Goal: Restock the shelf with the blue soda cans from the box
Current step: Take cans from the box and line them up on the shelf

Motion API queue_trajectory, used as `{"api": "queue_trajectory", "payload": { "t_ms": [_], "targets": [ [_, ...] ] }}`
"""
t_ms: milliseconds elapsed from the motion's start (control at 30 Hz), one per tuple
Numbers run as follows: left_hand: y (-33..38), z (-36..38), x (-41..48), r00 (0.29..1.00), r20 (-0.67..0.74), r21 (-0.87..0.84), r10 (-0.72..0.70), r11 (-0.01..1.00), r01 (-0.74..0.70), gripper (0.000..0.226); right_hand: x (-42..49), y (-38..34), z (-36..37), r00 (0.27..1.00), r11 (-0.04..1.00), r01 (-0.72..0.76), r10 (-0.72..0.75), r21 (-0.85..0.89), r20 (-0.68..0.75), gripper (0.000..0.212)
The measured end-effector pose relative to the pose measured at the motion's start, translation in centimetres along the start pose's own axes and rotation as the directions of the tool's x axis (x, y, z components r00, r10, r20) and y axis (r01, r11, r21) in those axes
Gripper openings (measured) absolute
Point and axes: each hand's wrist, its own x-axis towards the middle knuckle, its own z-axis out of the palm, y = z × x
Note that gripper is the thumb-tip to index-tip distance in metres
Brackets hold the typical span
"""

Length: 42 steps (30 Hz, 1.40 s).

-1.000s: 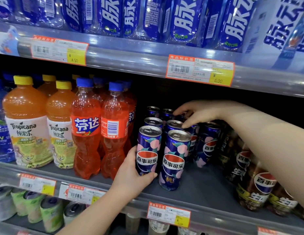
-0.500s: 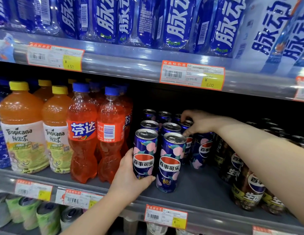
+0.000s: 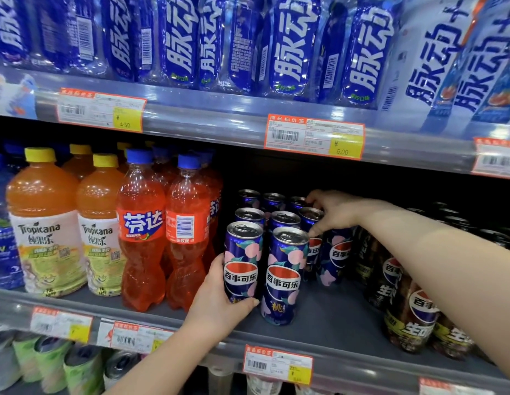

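Blue soda cans (image 3: 285,276) stand upright, tops up, on shelf (image 3: 319,332).

Place: shop drinks aisle.
Evidence: price tags (image 3: 314,136) clipped above the right hand (image 3: 336,210); bottled drinks (image 3: 142,235) ranked left of it.

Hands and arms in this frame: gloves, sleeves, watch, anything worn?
Nothing worn that shows. Left hand and right hand are bare, no gloves, and no rings visible. Both forearms are bare up to the frame edge: no sleeves, watch or bands in view.
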Motion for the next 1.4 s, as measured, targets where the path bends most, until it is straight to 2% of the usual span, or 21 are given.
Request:
{"api": "queue_trajectory", "payload": {
  "t_ms": [67,233,333,433,600,733,800,1033,1200,1400],
  "targets": [
    [0.0,0.0,0.0,1.0,-0.002,0.0,-0.007,1.0,0.007,0.093,-0.6,0.1,-0.1,0.999,1.0,0.004,-0.004,-0.002,0.033,0.088],
    [0.2,0.0,0.0,1.0,-0.008,0.005,-0.01,1.0,0.01,0.093,-1.9,0.7,0.0,0.996,0.999,0.031,-0.033,0.024,0.081,0.082],
    [0.3,0.0,-0.1,1.0,-0.015,0.018,-0.007,1.0,0.007,0.091,-2.3,0.8,0.2,0.995,0.995,0.036,-0.044,0.088,0.092,0.081],
    [0.4,0.0,-0.1,1.0,-0.024,0.025,0.004,1.0,-0.003,0.09,-2.3,1.0,0.3,0.996,0.996,0.042,-0.048,0.075,0.074,0.08],
    [0.4,0.0,-0.1,1.0,-0.026,0.024,0.001,1.0,0.0,0.09,-2.3,1.8,-1.2,0.985,0.998,0.032,-0.041,0.055,0.166,0.092],
    [0.4,0.0,-0.1,1.0,-0.026,0.025,-0.006,1.0,0.007,0.089,-1.6,3.1,-1.7,0.995,0.994,-0.047,0.056,-0.1,0.082,0.086],
    [0.3,0.0,0.0,1.0,-0.027,0.026,-0.01,1.0,0.01,0.09,-1.3,3.5,-1.0,0.992,0.988,-0.084,0.096,-0.133,0.087,0.087],
    [0.3,0.0,0.0,0.999,-0.02,0.031,-0.029,0.999,0.03,0.092,-1.6,4.3,-0.3,0.994,0.995,-0.093,0.095,-0.034,0.062,0.079],
    [0.9,0.0,0.1,0.997,-0.008,0.043,-0.074,0.996,0.074,0.094,-2.9,4.2,-1.0,0.985,0.993,-0.096,0.105,-0.073,0.14,0.09],
    [1.0,-0.2,0.1,0.995,-0.021,0.077,-0.095,0.992,0.097,0.092,-4.4,4.0,-1.3,0.985,0.993,-0.066,0.08,-0.096,0.152,0.087]
  ]
}}
